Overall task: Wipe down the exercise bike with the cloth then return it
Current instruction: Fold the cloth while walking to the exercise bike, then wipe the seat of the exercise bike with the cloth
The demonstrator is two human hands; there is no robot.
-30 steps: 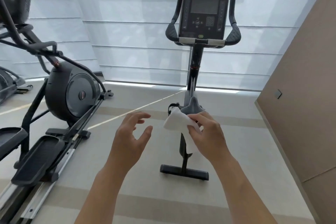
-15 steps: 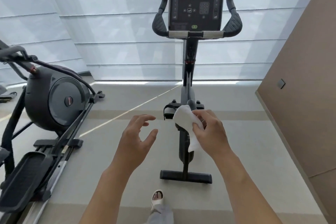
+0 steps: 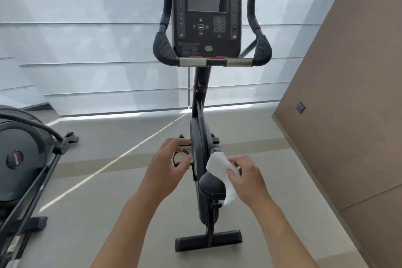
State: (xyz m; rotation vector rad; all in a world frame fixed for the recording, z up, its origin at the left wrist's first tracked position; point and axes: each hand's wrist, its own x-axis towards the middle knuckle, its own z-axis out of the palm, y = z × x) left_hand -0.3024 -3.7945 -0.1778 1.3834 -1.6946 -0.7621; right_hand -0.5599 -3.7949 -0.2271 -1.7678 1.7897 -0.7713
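Progress: early, wiping judged barely begun | right hand (image 3: pixel 245 178) at 5 o'clock, cloth (image 3: pixel 219 166) pinched, held against saddle (image 3: pixel 212 187) | left hand (image 3: pixel 169 163) at 7 o'clock, fingers spread, nothing held | exercise bike (image 3: pixel 201 115) console and handlebars at 12 o'clock unwiped; cloth return pending

You stand in a gym or fitness room. Straight ahead is an upright exercise bike (image 3: pixel 203 159) with a Star Trac console (image 3: pixel 206 13), curved handlebars (image 3: pixel 165 50), a black saddle (image 3: pixel 212 187) and a floor stabiliser bar. To your left sits an elliptical trainer (image 3: pixel 21 159) with its round flywheel housing and foot rails. Pale roller blinds (image 3: pixel 87 39) cover a full-width window behind the machines, the floor (image 3: pixel 97 202) is smooth grey with a tan band, and a brown panelled wall (image 3: pixel 348 93) rises on your right.
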